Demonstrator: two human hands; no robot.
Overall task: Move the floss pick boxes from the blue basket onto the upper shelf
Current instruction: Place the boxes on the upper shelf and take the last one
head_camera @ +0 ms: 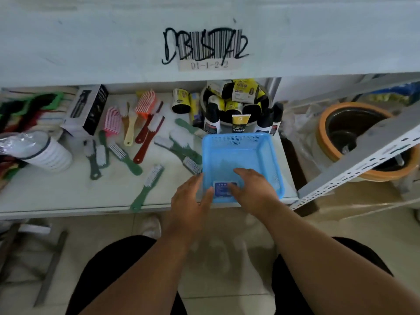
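Blue perforated plastic basket (241,151): sits at the right end of the lower white shelf (56,192), near its front edge.
Inside the basket: one small blue-and-white floss pick box (223,189), lying flat against the near wall; the mesh floor further back is bare.
Left hand (191,198): reaching over the basket's near left corner, fingers straight and relaxed, fingertips at the box's left edge; contact cannot be told.
Right hand (252,189): inside the basket, fingers loosely spread, tips at the box's right edge, not clamped on it.
Round metal bowl (204,96): behind the basket, heaped with black-and-yellow packets.
Upper shelf front (91,53): a barcode label (209,48), scribbled over.
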